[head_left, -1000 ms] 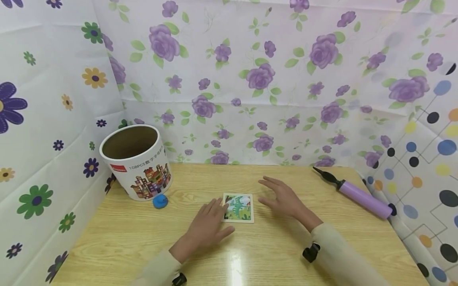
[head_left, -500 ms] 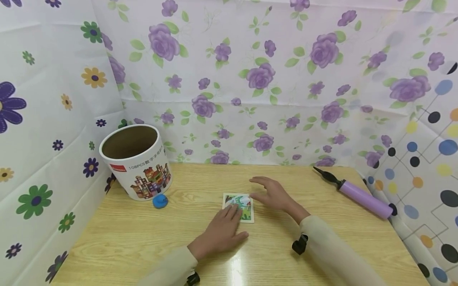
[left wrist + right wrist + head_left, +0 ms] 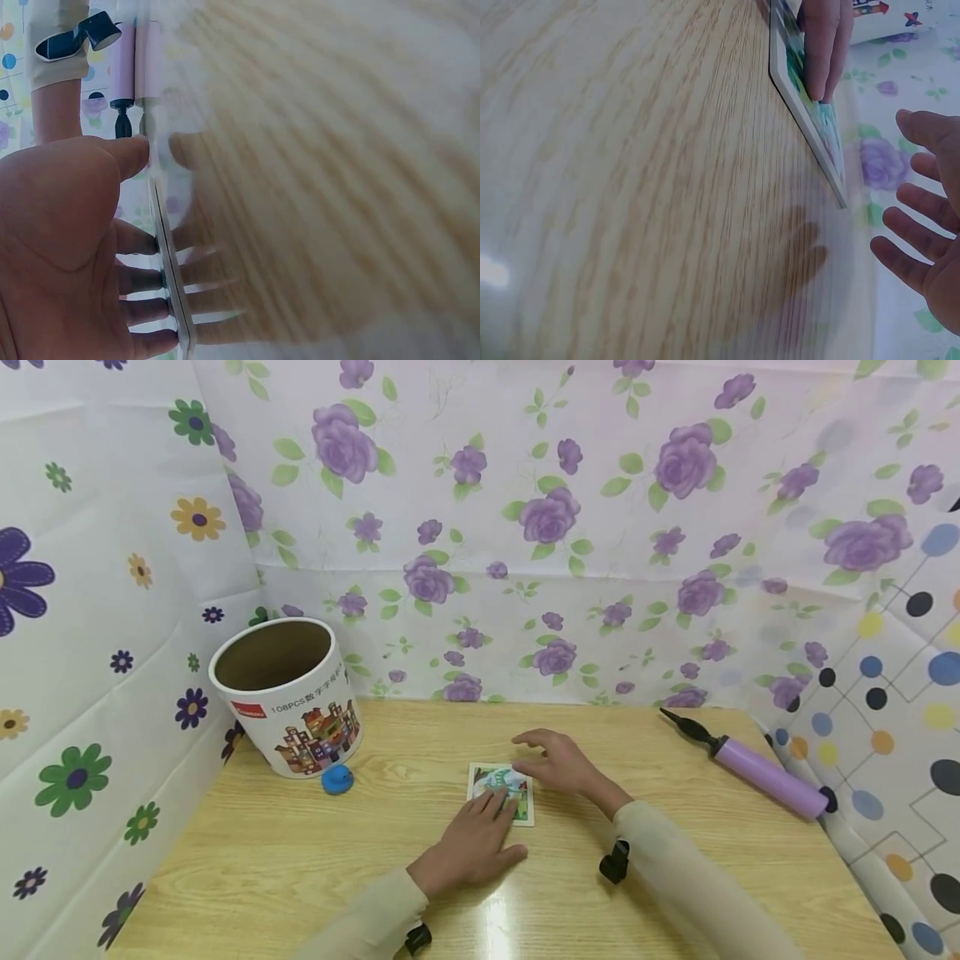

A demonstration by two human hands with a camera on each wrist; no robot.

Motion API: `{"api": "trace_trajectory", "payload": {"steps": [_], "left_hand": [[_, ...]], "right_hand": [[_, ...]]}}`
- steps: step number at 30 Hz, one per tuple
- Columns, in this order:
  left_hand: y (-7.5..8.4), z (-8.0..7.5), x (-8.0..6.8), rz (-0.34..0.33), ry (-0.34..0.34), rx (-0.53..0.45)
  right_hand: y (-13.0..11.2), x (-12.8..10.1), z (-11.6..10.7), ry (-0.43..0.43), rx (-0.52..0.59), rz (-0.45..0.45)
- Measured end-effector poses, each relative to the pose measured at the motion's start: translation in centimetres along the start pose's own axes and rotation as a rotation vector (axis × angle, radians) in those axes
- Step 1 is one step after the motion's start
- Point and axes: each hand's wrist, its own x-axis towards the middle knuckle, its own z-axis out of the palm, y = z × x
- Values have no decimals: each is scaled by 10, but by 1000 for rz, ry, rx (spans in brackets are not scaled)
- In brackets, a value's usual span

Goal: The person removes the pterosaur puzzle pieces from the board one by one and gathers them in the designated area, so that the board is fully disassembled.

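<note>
A small square picture board (image 3: 487, 774) with a green dinosaur and a pale border lies flat on the table. My left hand (image 3: 476, 843) rests its straight fingertips on the board, covering the lower middle of the picture. In the left wrist view, those fingers (image 3: 140, 280) meet the board's thin edge (image 3: 171, 274), with the thumb held apart. My right hand (image 3: 558, 764) hovers at the board's upper right corner, fingers spread and loosely bent. Nothing is in its grasp in the right wrist view, where the palm and fingers (image 3: 922, 234) show beside the board (image 3: 810, 112).
A large white printed bucket (image 3: 300, 710) stands at the back left, with a blue rubber duck (image 3: 337, 779) at its foot. On the right lies a purple hand pump (image 3: 768, 777) with a black nozzle. Flowered cloth (image 3: 480, 527) hangs behind the wooden table (image 3: 300, 868).
My left hand has slid right, from the board's left edge onto its picture. The right hand has moved left, up to the board's corner. The board has stayed in place.
</note>
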Motion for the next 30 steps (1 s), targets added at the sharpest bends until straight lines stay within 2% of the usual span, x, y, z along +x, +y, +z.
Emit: {"api": "trace_trajectory", "payload": {"steps": [4, 14, 21, 30], "left_hand": [[0, -1, -1, -1, 17, 1], [4, -2, 6, -5, 131, 10], [3, 4, 14, 1, 240, 134], [5, 4, 15, -19, 243, 183]], "right_hand": [[-2, 7, 4, -23, -29, -13], [-12, 21, 15, -55, -8, -23], [-10, 30, 24, -62, -33, -60], [-10, 37, 32, -111, 37, -51]]}}
